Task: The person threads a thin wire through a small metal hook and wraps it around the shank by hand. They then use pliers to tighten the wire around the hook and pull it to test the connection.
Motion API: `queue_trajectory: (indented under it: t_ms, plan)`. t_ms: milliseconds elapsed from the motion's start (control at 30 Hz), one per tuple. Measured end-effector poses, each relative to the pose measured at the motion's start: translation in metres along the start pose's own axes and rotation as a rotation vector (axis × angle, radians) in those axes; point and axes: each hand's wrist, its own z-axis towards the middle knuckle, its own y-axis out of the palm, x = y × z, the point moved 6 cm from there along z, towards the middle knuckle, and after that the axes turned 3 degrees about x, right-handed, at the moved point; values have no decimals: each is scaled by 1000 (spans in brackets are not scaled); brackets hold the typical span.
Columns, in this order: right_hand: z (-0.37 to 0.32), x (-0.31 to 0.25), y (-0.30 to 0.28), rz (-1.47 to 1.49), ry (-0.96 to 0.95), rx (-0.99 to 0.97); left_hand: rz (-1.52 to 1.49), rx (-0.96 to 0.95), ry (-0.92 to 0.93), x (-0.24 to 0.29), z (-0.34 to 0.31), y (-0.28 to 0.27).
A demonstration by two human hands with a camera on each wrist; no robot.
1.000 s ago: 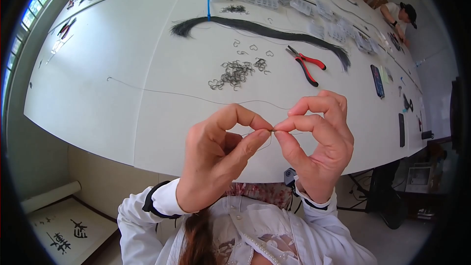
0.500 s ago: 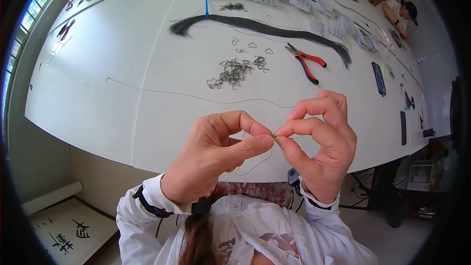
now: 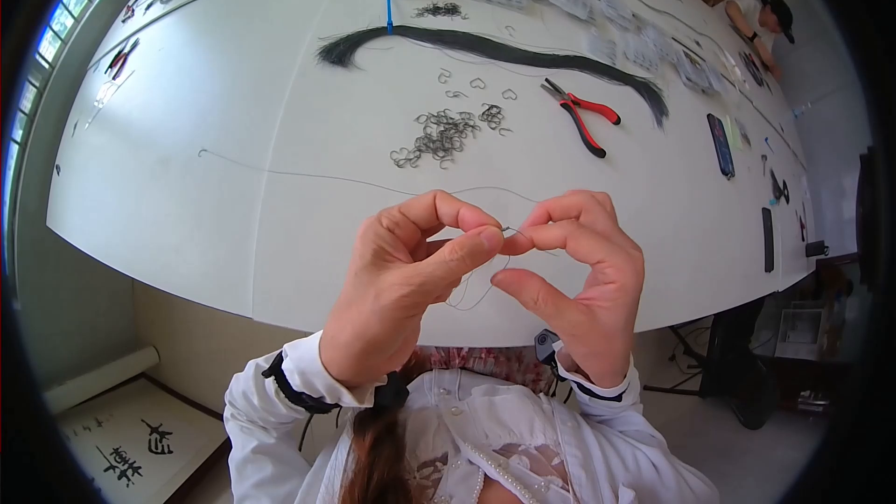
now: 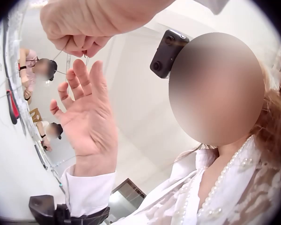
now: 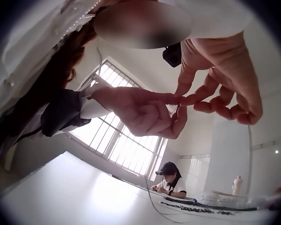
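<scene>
While still pinching the thin line (image 3: 271,171) in the fingers of the left hand (image 3: 397,271), now opens thumb wide of forefinger on the right hand (image 3: 593,271), apparently leaving the hold to the left alone, with a loop (image 3: 467,309) just below both

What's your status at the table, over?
Left hand pinching thin dark wire. Right hand open beside it, thumb apart. Red-and-black metal pliers beyond, out of the way.
</scene>
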Motion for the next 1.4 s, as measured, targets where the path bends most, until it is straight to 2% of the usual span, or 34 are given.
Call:
queue_trajectory:
  t_ms: [167, 267, 367, 433, 533, 667, 900, 967, 1000, 1167, 1233, 1300, 1400]
  plan:
    - [-2, 0, 0, 19, 42, 43, 13, 35, 44, -2, 0, -3]
    - [-2, -6, 0, -5, -7, 35, 23, 53, 43, -1, 0, -3]
    - [-5, -16, 6, -154, -101, 42, -28, 29, 20, -2, 0, -2]
    - [-10, -25, 6, -350, -225, 150, -40, 27, -11, -3, 1, -4]
    - [-15, -33, 11, -470, -303, 200, -48, 45, -41, -5, 3, -6]
    - [-20, -36, 18, -416, -282, 172, -73, 102, -14, -5, 9, -10]
    - [-24, -50, 31, -141, -245, 13, -130, 124, -7, -4, 17, -14]
    - [-30, -53, 44, 116, -249, -200, -102, 193, 15, 2, 21, -21]
    - [-33, -58, 48, 160, -316, -274, -127, 177, 39, 2, 27, -25]
    - [-57, -72, 63, 293, -489, -377, -128, 167, 67, 9, 48, -43]
    - [-63, -80, 68, 307, -624, -457, -113, 171, 78, 12, 54, -46]
    - [-68, -82, 69, 383, -627, -471, -115, 172, 89, 15, 58, -50]
    - [-74, -81, 74, 306, -664, -564, -96, 121, 90, 16, 62, -48]
